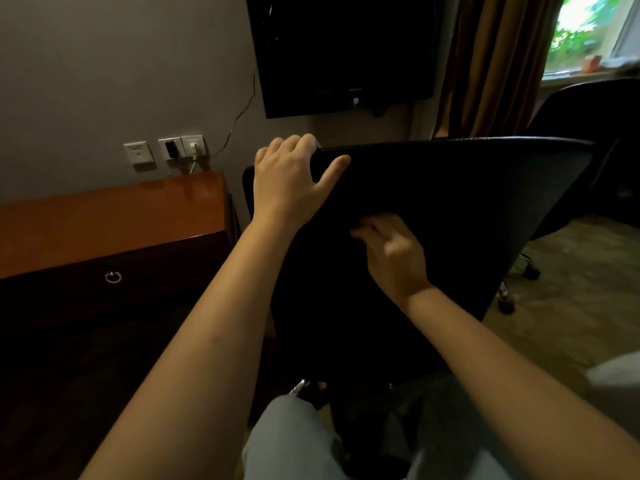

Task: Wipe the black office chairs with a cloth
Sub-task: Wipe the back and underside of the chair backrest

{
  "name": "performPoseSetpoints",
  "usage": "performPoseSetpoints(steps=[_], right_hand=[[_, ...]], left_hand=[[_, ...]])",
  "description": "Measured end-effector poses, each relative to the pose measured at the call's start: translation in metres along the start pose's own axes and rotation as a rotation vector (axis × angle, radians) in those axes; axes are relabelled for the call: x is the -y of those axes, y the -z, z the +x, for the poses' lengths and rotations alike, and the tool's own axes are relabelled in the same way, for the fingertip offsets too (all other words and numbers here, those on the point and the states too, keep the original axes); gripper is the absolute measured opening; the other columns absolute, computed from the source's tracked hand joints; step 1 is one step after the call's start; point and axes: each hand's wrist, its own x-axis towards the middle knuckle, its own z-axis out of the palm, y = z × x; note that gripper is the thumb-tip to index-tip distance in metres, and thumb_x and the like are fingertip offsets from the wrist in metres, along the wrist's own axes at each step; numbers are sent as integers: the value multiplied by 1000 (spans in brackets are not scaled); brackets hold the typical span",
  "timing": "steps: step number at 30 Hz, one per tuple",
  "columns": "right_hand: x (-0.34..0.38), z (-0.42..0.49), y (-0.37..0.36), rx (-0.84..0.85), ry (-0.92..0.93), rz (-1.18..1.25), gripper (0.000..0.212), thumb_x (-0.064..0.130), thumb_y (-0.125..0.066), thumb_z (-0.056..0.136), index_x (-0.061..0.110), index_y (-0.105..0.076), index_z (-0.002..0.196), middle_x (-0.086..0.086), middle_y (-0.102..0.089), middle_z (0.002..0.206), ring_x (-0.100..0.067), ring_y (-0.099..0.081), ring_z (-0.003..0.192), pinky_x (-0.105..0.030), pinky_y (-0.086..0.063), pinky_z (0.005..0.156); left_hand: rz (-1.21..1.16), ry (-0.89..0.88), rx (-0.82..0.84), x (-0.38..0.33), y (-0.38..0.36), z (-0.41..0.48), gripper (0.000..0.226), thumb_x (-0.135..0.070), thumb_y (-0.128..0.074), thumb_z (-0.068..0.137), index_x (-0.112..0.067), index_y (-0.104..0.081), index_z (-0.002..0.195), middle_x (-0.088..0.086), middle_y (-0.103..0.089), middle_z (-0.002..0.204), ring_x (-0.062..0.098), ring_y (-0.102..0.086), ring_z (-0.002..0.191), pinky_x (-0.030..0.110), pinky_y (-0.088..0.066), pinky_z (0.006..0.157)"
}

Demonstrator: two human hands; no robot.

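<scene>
A black office chair [460, 202] stands right in front of me with the back of its backrest turned towards me. My left hand [294, 178] grips the top left corner of the backrest, fingers over the upper edge and thumb on the near face. My right hand [391, 251] lies against the middle of the backrest, blurred by motion, with its fingers bent towards the left. No cloth can be made out against the dark surface. A second black chair [595, 109] stands behind, at the right near the window.
A wooden desk [114, 216] with a ring-pull drawer stands at the left, with wall sockets [166, 150] above it. A dark TV [346, 53] hangs on the wall ahead, beside a brown curtain [491, 64]. Chair castors [505, 303] rest on carpet. My knee [294, 438] is below.
</scene>
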Motion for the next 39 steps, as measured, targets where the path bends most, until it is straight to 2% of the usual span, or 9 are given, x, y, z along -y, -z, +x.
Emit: performPoseSetpoints(steps=[5, 8, 13, 16, 21, 24, 31, 36, 39], right_hand=[[-11, -53, -31, 122, -78, -29, 26, -3, -67, 66, 14, -73, 86, -4, -67, 92, -20, -50, 95, -27, -42, 76], [-12, -66, -35, 244, -107, 14, 22, 8, -64, 69, 19, -72, 87, 1, -65, 95, -19, -53, 94, -27, -44, 70], [-19, -91, -40, 569, -234, 88, 41, -8, -81, 59, 14, -74, 93, -7, -70, 101, -34, -67, 94, -41, -59, 66], [-12, -66, -23, 463, -272, 104, 36, -7, -76, 68, 13, -73, 98, -7, -68, 104, -31, -64, 100, -37, -55, 73], [11, 21, 27, -95, -213, 169, 23, 0, -64, 79, 7, -72, 100, -11, -65, 103, -21, -56, 98, -25, -45, 88], [11, 35, 30, -151, -151, 92, 20, 4, -64, 85, 8, -71, 103, -10, -65, 108, -22, -57, 103, -20, -40, 95], [2, -56, -43, 245, -114, 41, 32, 22, -48, 72, 24, -75, 91, 2, -69, 96, -16, -49, 98, -24, -39, 79], [6, -95, -65, 564, -191, 37, 48, 14, -90, 35, 33, -74, 77, 9, -70, 86, -18, -69, 80, -24, -57, 59], [6, -94, -62, 569, -214, 22, 55, 15, -93, 22, 35, -74, 70, 12, -70, 79, -14, -70, 72, -22, -56, 53]], left_hand=[[-21, 6, 7, -1, 1, -1, 50, -60, -43, 93, -14, -58, 105, 2, -61, 102, 22, -51, 99, 30, -28, 85], [-34, 9, 29, -2, 5, 0, 50, -60, -42, 94, -13, -58, 105, 2, -60, 102, 22, -51, 99, 28, -25, 83], [-44, 26, 61, -5, 8, -5, 51, -61, -40, 94, -14, -57, 105, 0, -57, 100, 19, -49, 98, 29, -28, 86], [-29, 46, 76, -9, 10, -5, 52, -62, -39, 94, -14, -56, 108, 0, -57, 102, 20, -49, 100, 32, -31, 91], [-22, 50, 105, -14, 8, -3, 53, -62, -38, 94, -15, -55, 109, 1, -58, 105, 20, -50, 101, 30, -30, 89], [-9, 56, 100, -17, 7, -3, 52, -62, -37, 94, -15, -55, 110, 1, -59, 107, 20, -50, 103, 30, -29, 89], [-6, 60, 47, -24, 2, -1, 51, -60, -40, 94, -14, -58, 108, 1, -60, 102, 21, -52, 100, 32, -31, 89], [5, 53, 62, -26, 5, -2, 51, -60, -39, 94, -14, -57, 107, 2, -60, 101, 21, -51, 98, 32, -32, 89], [22, 46, 87, -29, 5, -2, 52, -61, -35, 95, -15, -56, 108, 1, -59, 102, 21, -51, 99, 32, -32, 90]])
